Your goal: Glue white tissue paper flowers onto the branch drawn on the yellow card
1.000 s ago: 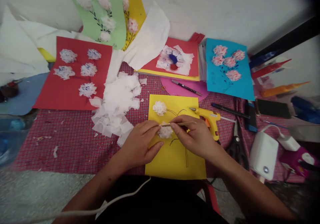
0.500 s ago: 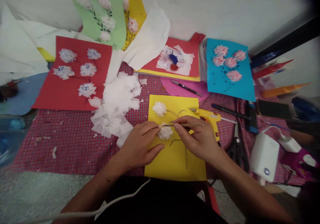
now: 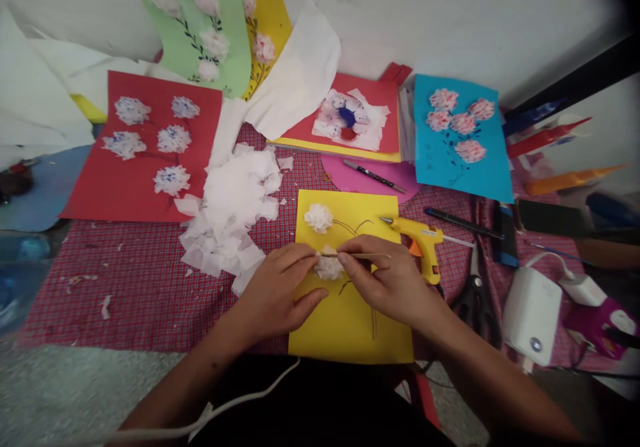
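Note:
A yellow sheet (image 3: 345,340) lies in front of me, with pencilled stems and two white tissue-paper flowers. Between thumb and fingers, my right hand (image 3: 390,280) pinches a thin wooden stick (image 3: 370,256), held level over the nearer paper flower (image 3: 329,268). Its left tip meets the fingertips of my left hand (image 3: 280,287). That hand rests on the sheet's left edge, fingers stretched out and thumb apart, beside the flower. The farther paper flower (image 3: 319,218) sits near the sheet's top left corner.
White tissue pieces (image 3: 233,194) are heaped to the left. A yellow glue gun (image 3: 420,237) and black scissors (image 3: 475,294) lie right of the sheet. Behind stand a red flower sheet (image 3: 145,167), a blue one (image 3: 465,174), and a paint-stained tissue (image 3: 367,127). A white power bank (image 3: 533,307) lies far right.
My right hand has moved slightly left and down with the stick, whose tip now reaches my left fingertips. My left hand has hardly moved.

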### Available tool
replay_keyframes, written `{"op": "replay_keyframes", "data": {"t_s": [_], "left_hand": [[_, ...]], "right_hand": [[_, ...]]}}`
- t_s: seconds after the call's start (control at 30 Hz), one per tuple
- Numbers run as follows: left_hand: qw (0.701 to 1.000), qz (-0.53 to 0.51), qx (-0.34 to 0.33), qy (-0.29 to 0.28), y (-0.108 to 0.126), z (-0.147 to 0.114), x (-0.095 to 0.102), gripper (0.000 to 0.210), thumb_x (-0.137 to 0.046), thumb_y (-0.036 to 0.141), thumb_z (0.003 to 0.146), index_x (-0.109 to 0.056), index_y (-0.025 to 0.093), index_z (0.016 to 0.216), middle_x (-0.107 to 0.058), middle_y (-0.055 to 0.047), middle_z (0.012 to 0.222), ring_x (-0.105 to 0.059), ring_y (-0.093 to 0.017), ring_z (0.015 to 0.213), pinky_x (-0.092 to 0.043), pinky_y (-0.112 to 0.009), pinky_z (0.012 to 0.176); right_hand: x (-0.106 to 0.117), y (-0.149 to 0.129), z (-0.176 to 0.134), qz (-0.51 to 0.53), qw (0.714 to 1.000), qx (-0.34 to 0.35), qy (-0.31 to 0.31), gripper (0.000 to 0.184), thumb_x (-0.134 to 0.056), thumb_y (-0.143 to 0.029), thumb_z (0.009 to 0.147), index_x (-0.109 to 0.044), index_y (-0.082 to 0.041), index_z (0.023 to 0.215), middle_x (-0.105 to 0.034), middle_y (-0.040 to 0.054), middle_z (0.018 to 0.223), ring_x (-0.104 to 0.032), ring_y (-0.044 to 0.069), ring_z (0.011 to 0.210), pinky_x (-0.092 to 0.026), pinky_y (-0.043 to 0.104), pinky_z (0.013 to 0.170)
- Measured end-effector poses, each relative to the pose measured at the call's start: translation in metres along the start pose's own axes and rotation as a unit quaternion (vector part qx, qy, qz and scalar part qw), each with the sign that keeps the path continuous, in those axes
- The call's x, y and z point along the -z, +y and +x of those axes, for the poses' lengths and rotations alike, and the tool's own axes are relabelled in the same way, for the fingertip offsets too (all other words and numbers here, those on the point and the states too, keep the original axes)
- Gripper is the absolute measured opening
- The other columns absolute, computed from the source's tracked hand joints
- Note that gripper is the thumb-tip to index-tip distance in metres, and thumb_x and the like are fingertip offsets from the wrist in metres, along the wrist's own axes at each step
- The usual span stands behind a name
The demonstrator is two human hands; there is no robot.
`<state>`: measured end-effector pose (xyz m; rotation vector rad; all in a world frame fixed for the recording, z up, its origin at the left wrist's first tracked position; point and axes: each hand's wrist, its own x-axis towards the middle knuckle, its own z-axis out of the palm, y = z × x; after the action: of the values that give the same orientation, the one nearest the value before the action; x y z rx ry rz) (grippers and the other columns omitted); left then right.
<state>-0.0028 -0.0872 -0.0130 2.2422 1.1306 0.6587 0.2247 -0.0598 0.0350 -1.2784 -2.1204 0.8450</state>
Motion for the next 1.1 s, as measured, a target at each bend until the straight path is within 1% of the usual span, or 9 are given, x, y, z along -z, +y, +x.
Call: {"op": "replay_keyframes", "data": {"t_s": [0.2,0.4,0.6,0.7,0.8,0.87,0.97,1.03,1.1], "left_hand": [[1.000,-0.002,0.007,-0.007,0.000,0.000,0.001,0.019,-0.066,0.035,0.091,-0.060,0.019,0.100,-0.062,-0.015,0.132,-0.059,-0.029,0.121,-0.053,-0.050,0.101],[1.000,0.000,0.005,-0.007,0.000,0.000,0.000,0.020,-0.067,0.037,0.091,-0.057,0.020,0.093,-0.062,-0.014,0.133,-0.060,-0.030,0.120,-0.053,-0.051,0.099],[1.000,0.002,0.005,-0.002,0.001,0.001,0.001,0.020,-0.066,0.037,0.091,-0.057,0.019,0.092,-0.063,-0.014,0.131,-0.061,-0.029,0.118,-0.053,-0.049,0.098],[1.000,0.003,-0.003,0.012,0.000,0.001,0.000,0.020,-0.066,0.037,0.091,-0.058,0.019,0.091,-0.064,-0.014,0.130,-0.061,-0.028,0.118,-0.054,-0.049,0.098],[0.999,0.009,-0.014,0.032,0.000,-0.001,-0.003,0.018,-0.066,0.034,0.091,-0.057,0.019,0.089,-0.065,-0.014,0.127,-0.063,-0.028,0.116,-0.055,-0.048,0.097],[0.997,0.005,-0.028,0.074,0.000,-0.003,-0.003,0.013,-0.066,0.029,0.091,-0.057,0.019,0.089,-0.067,-0.014,0.122,-0.065,-0.026,0.112,-0.056,-0.045,0.094],[0.977,-0.039,-0.039,0.207,0.003,-0.009,0.002,0.004,-0.062,0.019,0.092,-0.057,0.021,0.093,-0.071,-0.008,0.109,-0.069,-0.020,0.101,-0.059,-0.040,0.087],[0.949,-0.081,-0.014,0.304,0.005,-0.017,0.010,0.005,-0.057,0.018,0.093,-0.056,0.022,0.095,-0.071,-0.005,0.101,-0.070,-0.018,0.093,-0.060,-0.038,0.083],[0.924,-0.101,0.029,0.369,0.005,-0.029,0.020,0.004,-0.054,0.019,0.095,-0.056,0.023,0.097,-0.069,-0.004,0.094,-0.070,-0.018,0.088,-0.059,-0.038,0.079]], "right_hand": [[0.001,0.001,-0.005,0.010,0.999,0.035,-0.016,0.015,-0.056,-0.020,0.098,-0.067,-0.019,0.107,-0.075,0.0057,0.093,-0.069,0.017,0.081,-0.054,0.031,0.072],[-0.001,0.008,-0.003,-0.026,1.000,0.012,0.000,0.014,-0.056,-0.021,0.098,-0.070,-0.019,0.099,-0.076,0.0056,0.091,-0.071,0.018,0.082,-0.055,0.032,0.073],[0.007,0.002,-0.009,-0.040,0.998,0.000,0.057,0.013,-0.059,-0.024,0.098,-0.071,-0.020,0.096,-0.076,0.0053,0.090,-0.072,0.018,0.079,-0.055,0.032,0.071],[0.015,-0.003,-0.024,-0.014,0.994,-0.039,0.101,0.012,-0.061,-0.026,0.097,-0.072,-0.022,0.097,-0.075,0.0048,0.087,-0.071,0.018,0.074,-0.056,0.032,0.067],[0.012,-0.004,-0.049,0.048,0.980,-0.090,0.168,0.012,-0.064,-0.027,0.095,-0.073,-0.022,0.102,-0.073,0.0046,0.084,-0.068,0.017,0.067,-0.056,0.032,0.061],[0.004,-0.002,-0.070,0.103,0.964,-0.114,0.216,0.015,-0.064,-0.026,0.095,-0.072,-0.023,0.108,-0.072,0.0035,0.083,-0.066,0.017,0.064,-0.055,0.032,0.059],[-0.013,0.002,-0.102,0.127,0.949,-0.116,0.265,0.021,-0.061,-0.023,0.096,-0.070,-0.025,0.114,-0.072,0.0042,0.093,-0.065,0.016,0.066,-0.057,0.034,0.064],[-0.023,0.007,-0.121,0.094,0.955,-0.096,0.266,0.021,-0.061,-0.021,0.095,-0.071,-0.026,0.112,-0.072,0.0058,0.101,-0.069,0.019,0.079,-0.058,0.039,0.076],[-0.032,0.012,-0.134,0.058,0.960,-0.073,0.263,0.022,-0.063,-0.019,0.093,-0.071,-0.027,0.111,-0.071,0.0071,0.106,-0.069,0.024,0.095,-0.057,0.044,0.087]]}}
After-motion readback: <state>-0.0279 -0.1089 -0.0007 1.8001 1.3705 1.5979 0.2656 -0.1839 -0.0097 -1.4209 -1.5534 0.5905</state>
